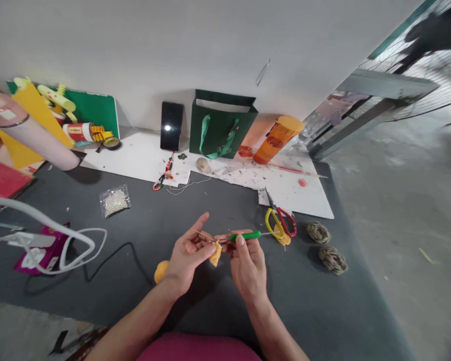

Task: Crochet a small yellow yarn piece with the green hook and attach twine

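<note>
Between thumb and fingers, my left hand [188, 258] pinches a small yellow crocheted piece [215, 254]; a strand of yarn runs over its raised index finger. My right hand [249, 265] grips a crochet hook [250, 235] by its green handle, its working end at the crocheted piece. A thin shaft also sticks out of the handle's right end. Partly behind my left wrist lies a ball of yellow yarn [161, 271]. To the right of my right hand, scissors [279, 215] with yellow and red handles rest over another small yellow piece [284, 239].
Two grey-brown yarn bundles [326, 245] lie near the table's right edge. A bag of white beads [115, 200], a purple box [41, 253] and white cables are on the left. Along the wall stand a phone [172, 126], a green paper bag [221, 125] and an orange bottle [278, 140].
</note>
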